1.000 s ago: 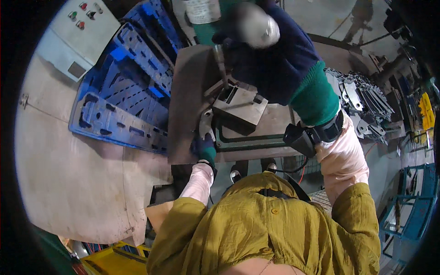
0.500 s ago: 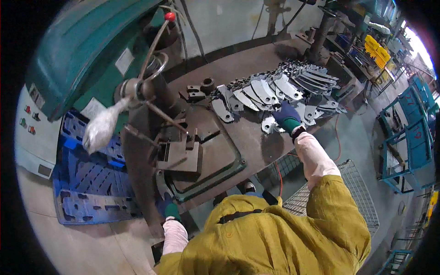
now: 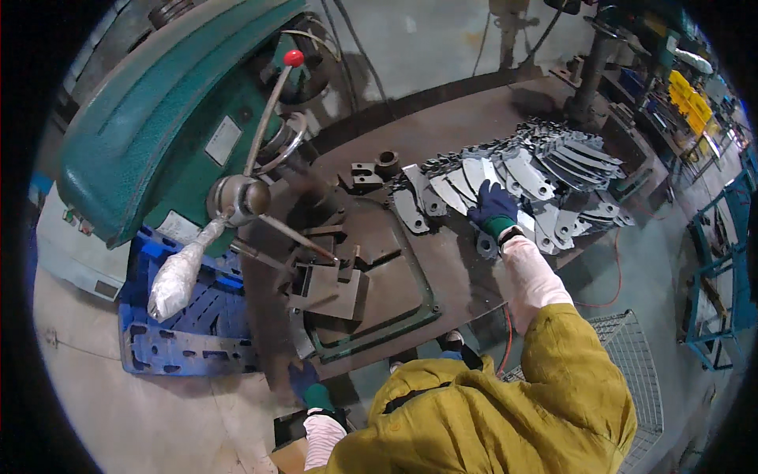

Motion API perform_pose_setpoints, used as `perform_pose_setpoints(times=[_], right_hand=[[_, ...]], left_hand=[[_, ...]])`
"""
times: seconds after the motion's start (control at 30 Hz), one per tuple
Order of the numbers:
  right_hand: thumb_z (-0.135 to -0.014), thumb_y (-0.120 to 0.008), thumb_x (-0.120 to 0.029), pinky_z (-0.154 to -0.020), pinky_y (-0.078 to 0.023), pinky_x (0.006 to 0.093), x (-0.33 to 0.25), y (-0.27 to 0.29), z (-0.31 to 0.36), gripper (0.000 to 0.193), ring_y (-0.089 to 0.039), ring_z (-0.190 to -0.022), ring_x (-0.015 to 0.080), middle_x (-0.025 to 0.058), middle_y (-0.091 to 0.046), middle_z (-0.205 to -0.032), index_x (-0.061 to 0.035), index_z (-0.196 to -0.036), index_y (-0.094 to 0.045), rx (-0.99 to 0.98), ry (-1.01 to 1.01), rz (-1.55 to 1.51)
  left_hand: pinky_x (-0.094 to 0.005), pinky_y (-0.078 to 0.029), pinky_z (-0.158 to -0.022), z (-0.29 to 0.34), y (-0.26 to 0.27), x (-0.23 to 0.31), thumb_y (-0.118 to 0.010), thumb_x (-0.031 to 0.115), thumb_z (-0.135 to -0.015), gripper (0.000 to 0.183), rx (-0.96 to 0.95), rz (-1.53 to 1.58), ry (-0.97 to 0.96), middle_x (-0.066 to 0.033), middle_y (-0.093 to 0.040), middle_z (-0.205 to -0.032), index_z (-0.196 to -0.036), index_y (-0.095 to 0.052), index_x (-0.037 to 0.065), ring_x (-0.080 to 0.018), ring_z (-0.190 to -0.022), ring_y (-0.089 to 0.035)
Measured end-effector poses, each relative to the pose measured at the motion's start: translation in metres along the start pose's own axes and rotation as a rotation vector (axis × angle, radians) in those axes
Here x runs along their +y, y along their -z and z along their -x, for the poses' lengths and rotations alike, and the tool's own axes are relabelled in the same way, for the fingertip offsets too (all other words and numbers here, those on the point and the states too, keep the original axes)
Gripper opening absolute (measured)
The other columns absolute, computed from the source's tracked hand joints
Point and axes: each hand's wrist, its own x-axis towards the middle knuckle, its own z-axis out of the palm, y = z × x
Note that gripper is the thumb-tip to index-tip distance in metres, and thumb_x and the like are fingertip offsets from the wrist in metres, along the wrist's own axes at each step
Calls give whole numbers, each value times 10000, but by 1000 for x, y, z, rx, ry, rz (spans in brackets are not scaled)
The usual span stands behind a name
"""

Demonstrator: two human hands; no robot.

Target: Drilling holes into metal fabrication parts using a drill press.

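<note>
My right hand (image 3: 495,207), in a dark blue glove with a green cuff, lies over a pile of curved grey metal plates (image 3: 462,189). Its fingers are spread and touch the pile's near left part; no plate is visibly lifted. Several plates have round holes at one end. Lower down, my left hand (image 3: 303,381), gloved alike, is at the table's front edge beside the drill press base (image 3: 379,336); its fingers are too dark to make out. On that base sits a metal fixture block (image 3: 335,291), well apart from my right hand.
A green drill press (image 3: 170,118) stands at the left; its feed levers reach over the base, one ending in a red knob (image 3: 294,58), another wrapped in clear plastic (image 3: 175,288). Blue pallets (image 3: 185,347) lie at left. A wire basket (image 3: 632,355) and blue cart (image 3: 722,276) are right.
My head view has shifted, so the scene sits farther right. My right hand has moved left across the plates, and its fingers now show spread. My left hand remains near the table edge.
</note>
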Motion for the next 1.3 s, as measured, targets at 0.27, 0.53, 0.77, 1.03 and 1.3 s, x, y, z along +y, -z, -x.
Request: perform_pose_setpoints(times=[0.27, 0.53, 0.77, 1.03, 1.3], right_hand=[[-851, -512, -150, -684, -497, 476, 2, -26, 4, 280, -667, -778, 337, 151, -683, -811, -9, -1075, -604, 70, 217, 67], [-887, -546, -379, -723, -498, 499, -24, 87, 1, 308, -656, -829, 360, 148, -691, -881, -114, -962, -686, -10, 226, -113], [-920, -576, -279, -583, -535, 270, -101, 162, 72, 328, -687, -645, 145, 93, -712, -918, -38, -1117, -680, -767, 238, -1001], [-965, -521, -329, -739, -565, 336, -216, 155, 110, 429, -698, -856, 219, 133, -698, -1053, -6, -1238, -594, -682, 684, -894], [-969, -465, -532, -922, -514, 418, -289, 279, 118, 640, -611, -1065, 273, 166, -592, -1265, -18, -1349, -488, -1675, 476, -2230]], left_hand=[[-380, -437, -1011, 25, -8, 29, -586, 296, -901, 470, 65, 58, -201, -184, -608, -1274, -1289, -577, 30, -330, -1168, -585], [-332, -468, -968, 76, 34, 143, -648, 134, -886, 337, -212, 430, -491, -137, -671, -1141, -1204, -631, 25, -226, -1072, -626], [-333, -468, -984, 106, 26, 216, -672, 118, -873, 509, -588, 480, -842, -142, -592, -1264, -1338, -494, 7, -225, -1136, -584], [-421, -449, -1045, 87, 23, 149, -489, 173, -973, 484, -1278, 1350, 295, -209, -518, -1343, -1408, -376, -6, -300, -1264, -509], [-353, -547, -694, 29, 16, 101, -710, 395, -850, 534, -561, 438, -528, -136, -649, -1093, -1196, -582, 9, -247, -891, -663]])
